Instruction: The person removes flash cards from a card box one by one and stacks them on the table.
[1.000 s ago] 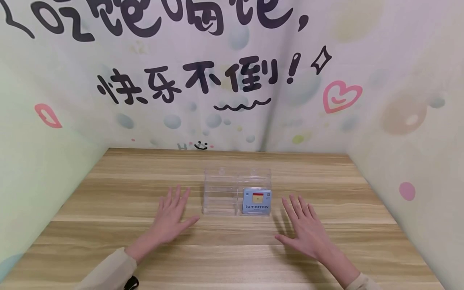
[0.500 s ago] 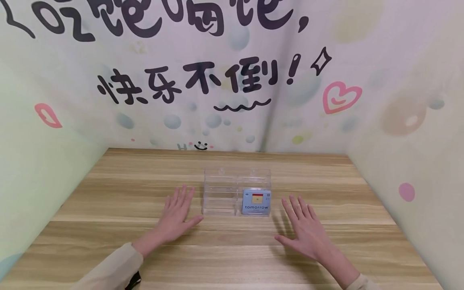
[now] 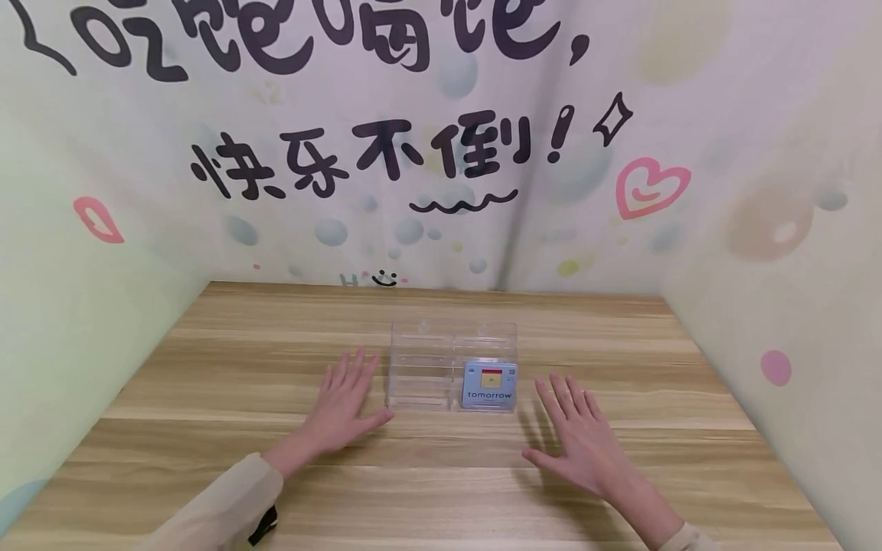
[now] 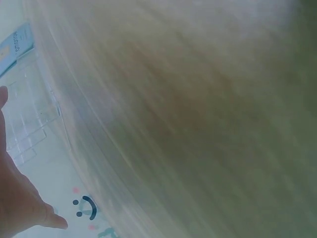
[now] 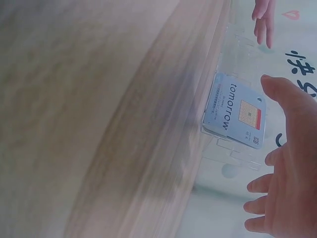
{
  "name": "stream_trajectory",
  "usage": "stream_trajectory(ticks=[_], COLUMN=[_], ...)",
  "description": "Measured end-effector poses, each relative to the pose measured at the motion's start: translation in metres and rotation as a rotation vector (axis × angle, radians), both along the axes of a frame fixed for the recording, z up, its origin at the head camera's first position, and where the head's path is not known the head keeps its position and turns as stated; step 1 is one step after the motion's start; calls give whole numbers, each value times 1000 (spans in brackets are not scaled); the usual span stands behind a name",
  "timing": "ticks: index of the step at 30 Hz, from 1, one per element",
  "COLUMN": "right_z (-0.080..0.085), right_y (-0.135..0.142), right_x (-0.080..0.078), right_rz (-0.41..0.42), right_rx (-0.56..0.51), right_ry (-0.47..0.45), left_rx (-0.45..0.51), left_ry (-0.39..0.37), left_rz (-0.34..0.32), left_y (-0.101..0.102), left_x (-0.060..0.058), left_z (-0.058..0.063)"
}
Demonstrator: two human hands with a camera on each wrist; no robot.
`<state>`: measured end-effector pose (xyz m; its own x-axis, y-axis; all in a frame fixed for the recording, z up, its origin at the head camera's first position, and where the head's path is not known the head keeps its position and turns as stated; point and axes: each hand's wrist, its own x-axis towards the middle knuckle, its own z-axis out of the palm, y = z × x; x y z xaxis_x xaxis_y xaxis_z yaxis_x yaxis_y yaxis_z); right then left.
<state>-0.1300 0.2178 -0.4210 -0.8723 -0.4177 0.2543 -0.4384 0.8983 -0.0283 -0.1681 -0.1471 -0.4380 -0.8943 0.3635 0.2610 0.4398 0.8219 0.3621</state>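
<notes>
A clear plastic tiered rack (image 3: 422,360) with two columns stands on the table. At its lower right front sits a light blue square pack (image 3: 490,386) printed "tomorrow", leaning back slightly; the right wrist view shows the same blue pack (image 5: 237,111) from the side. My left hand (image 3: 341,409) is just left of the rack, fingers spread and straight, its thumb pointing toward the rack's lower left corner. On the other side, my right hand (image 3: 582,440) also has straight, spread fingers, a short way right of the pack. Neither hand holds anything.
The wood-grain table (image 3: 448,497) runs back to a white printed backdrop (image 3: 441,245) with black lettering. Pale side walls close off the left and right. A black strap (image 3: 264,526) shows beneath the left sleeve (image 3: 227,505).
My left hand has slid to the right, closer to the rack. My right hand, the rack and the blue pack have stayed in place.
</notes>
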Motion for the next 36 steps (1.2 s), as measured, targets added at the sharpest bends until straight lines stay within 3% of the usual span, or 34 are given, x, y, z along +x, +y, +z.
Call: stream_trajectory(ticks=[4,11,20,30,36], right_z=[-1,-2,-2,-4,-3], right_y=[0,0,-2,-1,-1], right_x=[0,0,-1,-1,-1], right_rz=[0,-4,3,20,15], right_rx=[2,-13,-9,-12,-7], right_ry=[2,-14,-13,38,11], left_rx=[21,-24,-34,-24,-26], left_ry=[26,-37,-43,-48,-26], left_rz=[-11,21,34,12,5], left_y=[0,1,2,5,5], left_x=[-3,-6,-10,-15,-16], left_z=[-4,-1,1,-2,-1])
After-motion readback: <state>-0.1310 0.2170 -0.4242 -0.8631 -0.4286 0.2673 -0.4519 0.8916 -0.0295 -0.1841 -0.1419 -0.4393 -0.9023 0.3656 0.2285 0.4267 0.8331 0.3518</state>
